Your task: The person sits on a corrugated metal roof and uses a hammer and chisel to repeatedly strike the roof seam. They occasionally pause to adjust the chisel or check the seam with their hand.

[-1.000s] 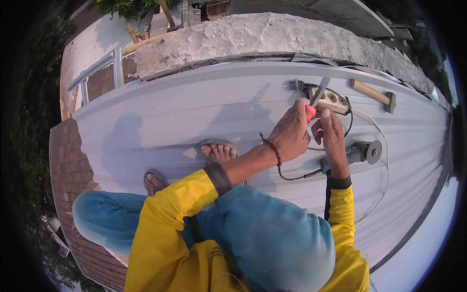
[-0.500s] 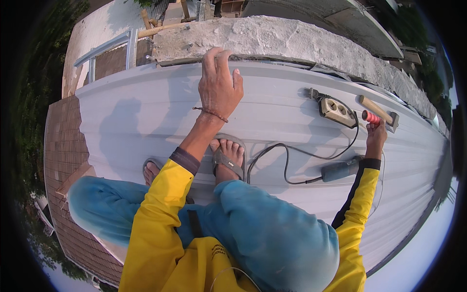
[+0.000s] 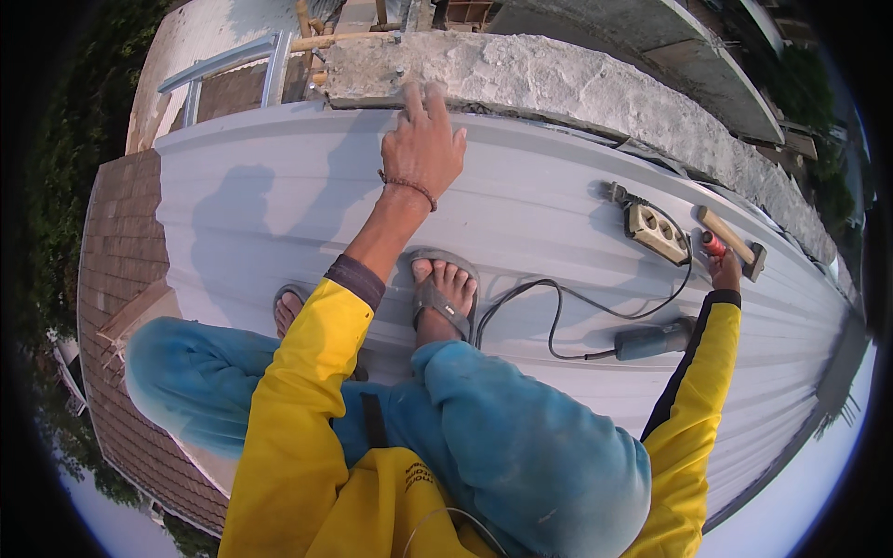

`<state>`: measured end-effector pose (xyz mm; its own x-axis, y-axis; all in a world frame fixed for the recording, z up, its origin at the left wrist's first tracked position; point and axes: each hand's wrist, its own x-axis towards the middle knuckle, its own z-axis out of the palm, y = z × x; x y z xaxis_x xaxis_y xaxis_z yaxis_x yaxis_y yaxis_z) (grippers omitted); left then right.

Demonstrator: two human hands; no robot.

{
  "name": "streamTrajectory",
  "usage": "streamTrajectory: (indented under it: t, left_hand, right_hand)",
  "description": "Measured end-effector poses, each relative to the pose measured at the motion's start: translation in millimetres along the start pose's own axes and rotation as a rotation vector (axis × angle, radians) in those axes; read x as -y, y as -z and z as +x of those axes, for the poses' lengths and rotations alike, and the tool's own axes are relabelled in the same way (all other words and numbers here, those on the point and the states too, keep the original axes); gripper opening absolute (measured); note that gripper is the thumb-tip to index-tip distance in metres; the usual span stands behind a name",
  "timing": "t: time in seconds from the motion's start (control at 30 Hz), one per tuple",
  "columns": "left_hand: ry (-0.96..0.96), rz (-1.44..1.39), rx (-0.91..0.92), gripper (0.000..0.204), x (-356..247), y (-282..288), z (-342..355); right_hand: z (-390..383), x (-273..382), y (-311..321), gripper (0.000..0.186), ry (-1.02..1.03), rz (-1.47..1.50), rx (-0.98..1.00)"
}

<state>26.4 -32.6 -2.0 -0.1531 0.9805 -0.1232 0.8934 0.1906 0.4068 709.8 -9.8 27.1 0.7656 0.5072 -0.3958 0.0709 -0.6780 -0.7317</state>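
My left hand (image 3: 423,153) has its fingers apart and holds nothing, with its fingertips at the near edge of the rough concrete ledge (image 3: 539,79), over the grey corrugated metal sheet (image 3: 530,186). At the right, my right hand (image 3: 725,268) grips the red handle of a tool (image 3: 713,243); the rest of it is hidden. Close by lie a wooden-handled hammer (image 3: 721,226) and a cream power strip (image 3: 656,232). An angle grinder (image 3: 648,343) lies lower on the sheet, its disc hidden behind my right forearm, with its black cord looping leftward.
My sandalled feet (image 3: 442,290) are on the sheet below my left hand. A metal frame (image 3: 219,65) and bamboo poles (image 3: 339,42) are beyond the sheet at upper left. A brown tiled roof (image 3: 116,251) drops away at the left; sky shows past the right edge.
My hands have separated: the left has left the red-handled tool and reached up to the ledge's edge, while the right has carried that tool rightward to beside the hammer.
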Motion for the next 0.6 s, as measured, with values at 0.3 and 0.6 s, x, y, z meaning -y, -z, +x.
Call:
streamTrajectory:
  t: [0.3, 0.6]
  left_hand:
    - [-0.06, -0.068, -0.078, 0.065, 40, -25, -23]
    - [0.123, -0.058, -0.288, 0.06, 111, -70, -58]
  right_hand:
    - [-36, 29, -1, 0.068, 0.13, -0.91, -0.209]
    - [-34, 3, 13, 0.069, 0.289, -1.15, -0.242]
